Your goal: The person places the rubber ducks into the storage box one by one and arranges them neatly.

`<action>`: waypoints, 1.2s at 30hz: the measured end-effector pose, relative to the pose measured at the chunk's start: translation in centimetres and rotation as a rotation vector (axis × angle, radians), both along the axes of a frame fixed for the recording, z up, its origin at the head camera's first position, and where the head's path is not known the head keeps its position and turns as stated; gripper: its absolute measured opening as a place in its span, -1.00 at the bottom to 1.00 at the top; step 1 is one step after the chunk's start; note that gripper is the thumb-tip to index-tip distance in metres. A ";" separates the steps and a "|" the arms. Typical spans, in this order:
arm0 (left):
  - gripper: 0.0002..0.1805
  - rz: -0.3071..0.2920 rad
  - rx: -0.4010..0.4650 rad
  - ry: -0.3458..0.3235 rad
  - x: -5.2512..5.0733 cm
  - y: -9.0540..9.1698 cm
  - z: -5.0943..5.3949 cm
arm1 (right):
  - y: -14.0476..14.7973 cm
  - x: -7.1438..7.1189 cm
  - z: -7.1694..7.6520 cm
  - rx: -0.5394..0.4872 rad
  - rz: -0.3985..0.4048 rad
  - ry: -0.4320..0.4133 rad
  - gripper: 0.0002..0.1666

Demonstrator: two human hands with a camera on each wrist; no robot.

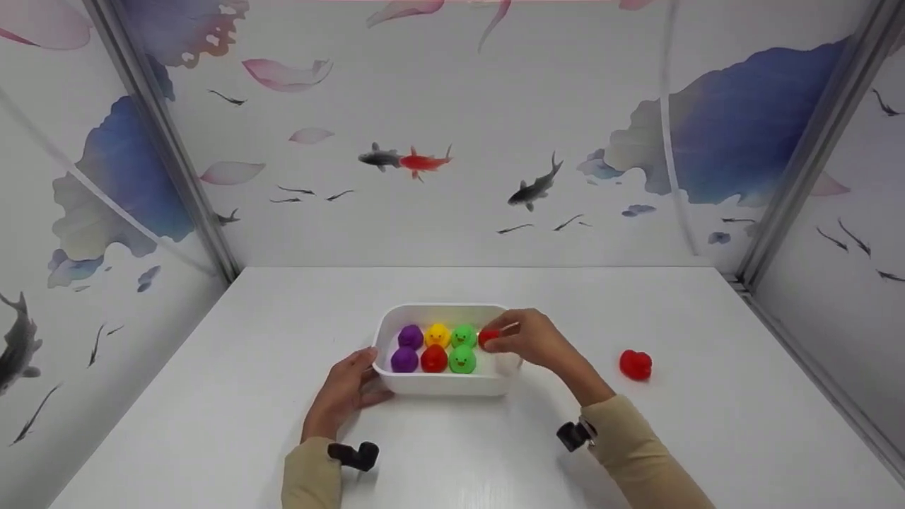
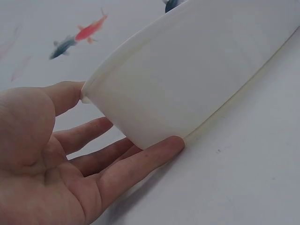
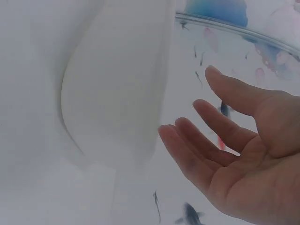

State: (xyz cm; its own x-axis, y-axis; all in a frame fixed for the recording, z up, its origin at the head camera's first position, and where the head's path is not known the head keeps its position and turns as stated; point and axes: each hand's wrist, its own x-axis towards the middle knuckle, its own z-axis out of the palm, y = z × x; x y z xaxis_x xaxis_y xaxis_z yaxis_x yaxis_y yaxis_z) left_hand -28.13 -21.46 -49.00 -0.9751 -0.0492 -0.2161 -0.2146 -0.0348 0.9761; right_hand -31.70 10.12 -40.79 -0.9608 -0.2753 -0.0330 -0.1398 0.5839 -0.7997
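In the head view a white plastic box (image 1: 445,385) stands on the table. In it, small toy ducks sit in two rows: purple ducks (image 1: 404,359), a yellow duck (image 1: 437,336), green ducks (image 1: 462,359), a red duck (image 1: 434,359) in the front row and another red duck (image 1: 488,338) at the back right. My left hand (image 1: 343,389) holds the box's left end, thumb at the rim and fingers against the side. Over the box's right end is my right hand (image 1: 530,338), fingertips beside the back red duck. The right wrist view shows its fingers spread with nothing between them.
One more red toy (image 1: 636,365) lies on the white table (image 1: 707,438), right of the box. Printed white panels (image 1: 452,233) enclose the table at the back and sides. A small black camera (image 1: 353,457) is on each wrist.
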 end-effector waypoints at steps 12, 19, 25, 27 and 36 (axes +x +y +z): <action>-0.41 -0.015 -0.042 0.030 0.0 -0.5 0.5 | 9.4 1.7 1.3 -0.019 -0.005 0.163 -0.51; -0.39 -0.018 -0.038 0.036 0.3 -0.6 0.4 | 14.7 1.2 1.0 -0.049 0.012 0.163 -0.41; -0.41 -0.009 -0.027 0.043 0.3 -0.5 0.3 | 18.3 0.7 0.1 -0.053 -0.004 0.170 -0.41; -0.41 -0.011 -0.036 0.040 0.3 -0.4 0.3 | 19.6 0.6 -0.4 -0.052 -0.013 0.160 -0.41; -0.39 -0.018 -0.038 0.027 0.3 -0.1 0.1 | 24.3 0.7 -3.0 -0.027 -0.068 0.092 -0.31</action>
State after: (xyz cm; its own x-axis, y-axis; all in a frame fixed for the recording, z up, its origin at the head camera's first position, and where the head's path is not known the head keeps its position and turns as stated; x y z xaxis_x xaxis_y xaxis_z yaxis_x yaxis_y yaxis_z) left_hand -27.83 -21.60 -48.91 -0.9813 -0.0394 -0.1885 -0.1889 0.0063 0.9820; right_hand -30.98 34.45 -43.77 -0.9759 -0.2090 0.0623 -0.1738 0.5727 -0.8011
